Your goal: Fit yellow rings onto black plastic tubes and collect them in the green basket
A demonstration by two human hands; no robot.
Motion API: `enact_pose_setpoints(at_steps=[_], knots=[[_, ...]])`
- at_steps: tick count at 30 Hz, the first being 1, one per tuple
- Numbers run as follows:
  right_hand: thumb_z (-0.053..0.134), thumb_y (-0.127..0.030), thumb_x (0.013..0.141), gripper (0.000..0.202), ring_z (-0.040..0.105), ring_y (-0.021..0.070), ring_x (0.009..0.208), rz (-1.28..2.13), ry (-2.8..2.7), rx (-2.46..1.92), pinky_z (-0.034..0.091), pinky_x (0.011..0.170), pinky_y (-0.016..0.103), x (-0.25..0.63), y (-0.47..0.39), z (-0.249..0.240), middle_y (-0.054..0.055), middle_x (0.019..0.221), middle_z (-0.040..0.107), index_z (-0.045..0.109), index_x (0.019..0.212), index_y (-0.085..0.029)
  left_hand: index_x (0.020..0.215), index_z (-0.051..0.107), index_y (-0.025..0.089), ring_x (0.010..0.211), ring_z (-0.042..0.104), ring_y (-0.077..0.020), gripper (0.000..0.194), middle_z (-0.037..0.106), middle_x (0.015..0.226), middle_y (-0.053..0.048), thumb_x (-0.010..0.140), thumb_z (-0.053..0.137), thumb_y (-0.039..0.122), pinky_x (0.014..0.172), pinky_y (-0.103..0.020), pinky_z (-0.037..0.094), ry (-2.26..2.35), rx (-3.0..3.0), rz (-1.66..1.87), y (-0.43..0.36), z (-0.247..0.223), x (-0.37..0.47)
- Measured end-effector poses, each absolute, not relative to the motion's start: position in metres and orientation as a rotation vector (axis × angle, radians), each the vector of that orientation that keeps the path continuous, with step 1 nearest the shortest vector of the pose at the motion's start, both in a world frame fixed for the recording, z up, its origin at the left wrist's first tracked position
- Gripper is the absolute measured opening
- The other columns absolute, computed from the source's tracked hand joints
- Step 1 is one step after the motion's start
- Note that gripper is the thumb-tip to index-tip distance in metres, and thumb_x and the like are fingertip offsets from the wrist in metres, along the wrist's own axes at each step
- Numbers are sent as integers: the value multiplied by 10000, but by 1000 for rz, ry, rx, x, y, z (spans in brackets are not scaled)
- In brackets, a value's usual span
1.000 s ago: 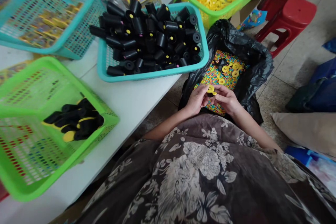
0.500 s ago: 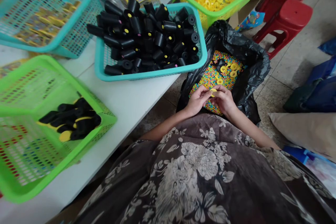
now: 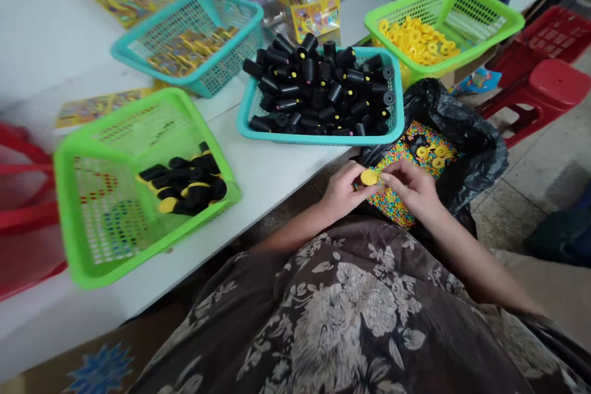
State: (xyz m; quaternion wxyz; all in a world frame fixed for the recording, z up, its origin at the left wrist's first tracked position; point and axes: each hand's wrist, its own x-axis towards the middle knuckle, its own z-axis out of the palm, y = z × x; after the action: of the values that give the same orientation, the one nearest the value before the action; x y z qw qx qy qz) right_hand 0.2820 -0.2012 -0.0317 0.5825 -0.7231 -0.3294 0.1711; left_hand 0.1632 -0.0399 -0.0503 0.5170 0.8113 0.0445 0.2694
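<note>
My left hand (image 3: 344,188) is closed around a round yellow cap (image 3: 369,176), its flat face turned up, above an open black plastic bag (image 3: 480,129). The fingertips of my right hand (image 3: 413,184) pinch at the cap's right edge. Whatever lies beneath the cap is hidden by my fingers. Small multicoloured beads (image 3: 392,203) fill the bag. On them rest several yellow ring-like caps (image 3: 438,162) and a black piece partly covered by beads.
On the white table (image 3: 258,191), a teal basket (image 3: 318,139) holds many black cylinders. A green basket (image 3: 152,258) contains black pieces with yellow caps. Another teal basket (image 3: 207,83) has yellow packets; a green basket (image 3: 489,31) has yellow rings. A red stool (image 3: 558,83) stands right.
The view has swung left, so everything sits farther right and lower. The yellow cap now shows its flat face, and my right fingers have shifted to its right edge.
</note>
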Motion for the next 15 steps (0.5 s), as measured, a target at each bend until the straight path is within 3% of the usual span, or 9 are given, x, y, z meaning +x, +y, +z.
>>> enact_pose_setpoints(at_steps=[3, 6, 10, 15], knots=[[798, -495, 857, 274, 664, 255, 932, -101, -1059, -1885, 564, 865, 432, 320, -176, 7, 45, 872, 676, 655, 856, -261, 825, 629, 219, 636, 495, -119, 308, 585, 757, 13, 835, 851, 432, 577, -282, 394, 254, 2088, 874, -10, -21, 121], [842, -351, 809, 234, 628, 324, 1155, -335, -1269, -2040, 507, 1042, 521, 366, -136, 28, 82, 967, 697, 657, 887, -231, 904, 661, 234, 578, 490, -103, 294, 634, 782, 17, 792, 880, 393, 501, -286, 349, 533, 2189, 1220, 26, -1, 75], [840, -317, 798, 267, 632, 302, 1157, -281, -1410, -2044, 515, 1045, 496, 409, -92, 26, 52, 875, 704, 591, 769, -224, 848, 649, 288, 591, 564, -164, 287, 599, 662, 20, 789, 877, 453, 496, -328, 358, 968, 2207, 1390, 68, 19, 31], [861, -292, 751, 276, 660, 261, 976, -327, -1192, -2026, 555, 946, 453, 405, -109, 35, 35, 849, 679, 588, 778, -269, 931, 674, 298, 796, 702, -231, 359, 676, 747, -3, 757, 887, 530, 564, -339, 476, 686, 2284, 1022, 82, 38, 24]])
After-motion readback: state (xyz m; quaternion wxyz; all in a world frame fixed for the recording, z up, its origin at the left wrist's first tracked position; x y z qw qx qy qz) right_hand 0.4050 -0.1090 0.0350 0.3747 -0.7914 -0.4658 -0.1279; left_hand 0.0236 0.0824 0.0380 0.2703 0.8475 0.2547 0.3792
